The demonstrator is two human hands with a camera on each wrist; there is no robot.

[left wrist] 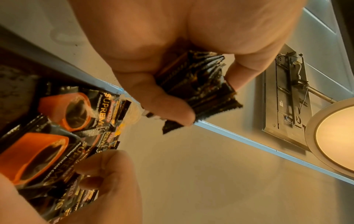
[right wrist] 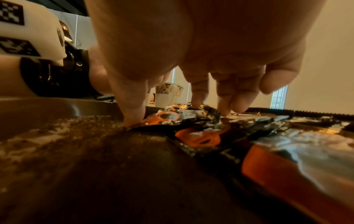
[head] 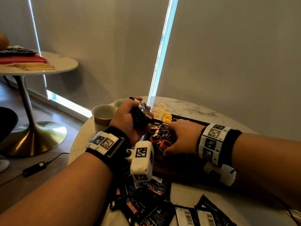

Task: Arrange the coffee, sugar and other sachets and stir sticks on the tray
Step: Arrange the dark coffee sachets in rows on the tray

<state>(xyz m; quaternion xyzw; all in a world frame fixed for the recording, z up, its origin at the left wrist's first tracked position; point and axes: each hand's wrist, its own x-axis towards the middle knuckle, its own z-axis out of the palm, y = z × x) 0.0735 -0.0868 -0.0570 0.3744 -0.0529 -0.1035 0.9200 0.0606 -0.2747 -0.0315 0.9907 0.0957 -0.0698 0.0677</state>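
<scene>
My left hand (head: 130, 116) grips a stack of black coffee sachets (head: 141, 114), held up just left of the dark wooden tray (head: 195, 122). The stack's crimped ends (left wrist: 201, 86) stick out between thumb and fingers. My right hand (head: 178, 138) is down inside the tray on a row of black and orange coffee sachets (head: 158, 136). Its thumb (right wrist: 131, 112) sits at their near edge and its fingertips (right wrist: 224, 106) on their far side, pinching across them (right wrist: 199, 136). Yellow tea sachets (head: 167, 117) and pale sachets (head: 158, 110) lie at the tray's far end.
Two cups (head: 104, 115) stand left of the tray on the round marble table (head: 187, 108). Several loose coffee sachets (head: 146, 203) are heaped at the near edge. A second table at far left carries wooden stir sticks (head: 32, 66). A cable and adapter (head: 34, 168) lie on the floor.
</scene>
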